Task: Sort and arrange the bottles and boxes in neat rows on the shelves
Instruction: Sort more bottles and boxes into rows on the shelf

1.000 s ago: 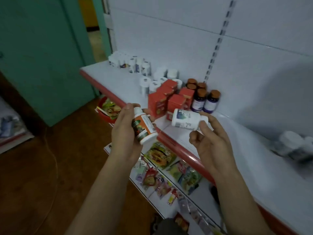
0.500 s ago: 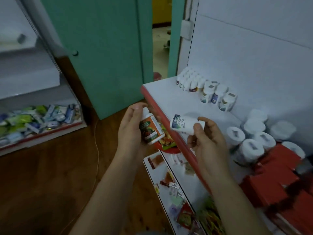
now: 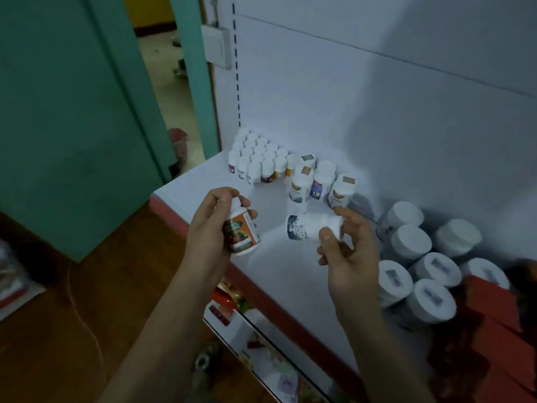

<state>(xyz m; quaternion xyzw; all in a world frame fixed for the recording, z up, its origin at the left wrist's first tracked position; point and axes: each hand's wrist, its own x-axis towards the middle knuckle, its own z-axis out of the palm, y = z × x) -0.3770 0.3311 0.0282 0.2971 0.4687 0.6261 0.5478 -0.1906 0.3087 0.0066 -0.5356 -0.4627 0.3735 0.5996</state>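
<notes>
Nothing can be read. The orange-labelled bottle (image 3: 242, 234) in the left hand (image 3: 207, 232) carries print on a green band, and the white bottle (image 3: 305, 229) in the right hand (image 3: 350, 254) carries dark lettering, but both are too blurred to make out

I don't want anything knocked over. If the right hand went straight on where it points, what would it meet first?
Likely the sticker-capped bottle standing just beyond the right hand, rightmost of three by the back wall; depth is unclear.

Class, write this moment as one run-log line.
left hand: holds orange-label bottle | right hand: holds white bottle sideways | both over shelf
</notes>
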